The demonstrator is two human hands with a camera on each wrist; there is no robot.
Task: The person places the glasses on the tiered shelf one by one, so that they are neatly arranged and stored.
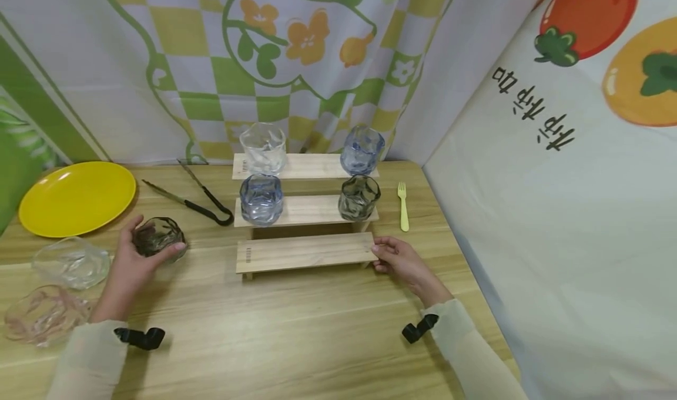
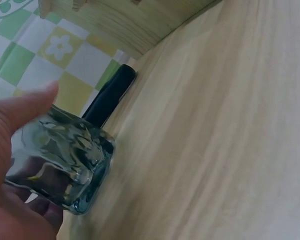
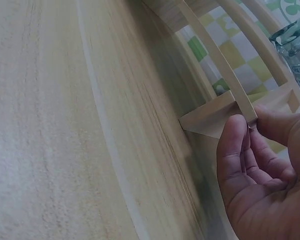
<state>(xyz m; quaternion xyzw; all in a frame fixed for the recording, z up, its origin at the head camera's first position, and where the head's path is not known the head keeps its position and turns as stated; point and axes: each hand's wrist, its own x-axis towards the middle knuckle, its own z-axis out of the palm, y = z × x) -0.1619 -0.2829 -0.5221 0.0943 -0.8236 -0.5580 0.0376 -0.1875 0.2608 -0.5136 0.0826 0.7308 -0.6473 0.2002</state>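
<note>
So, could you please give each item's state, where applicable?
Left hand, gripping a dark glass
Right hand, pinching the lowest shelf
Middle shelf, bearing two upright glasses
Top shelf, bearing two upright glasses
Tongs, open
Plate, flat
Fork, flat
Pink glass, on table
Clear glass beside it, on table

Seven glasses in all: two smoky glasses point(image 1: 164, 235) point(image 1: 359, 199), two blue glasses point(image 1: 262, 200) point(image 1: 361, 151), two clear glasses point(image 1: 74, 264) point(image 1: 264, 150) and one pink glass point(image 1: 49, 315). Four are on the wooden rack point(image 1: 307, 252), which has three tiers, two glasses each on the back and middle ones; three are toward the left side of the desk point(image 1: 291, 329). One yellow plate point(image 1: 79, 199) is by its back left corner, one pair of tongs point(image 1: 195, 206) near the back edge, one fork point(image 1: 404, 206) near the right edge.
</note>
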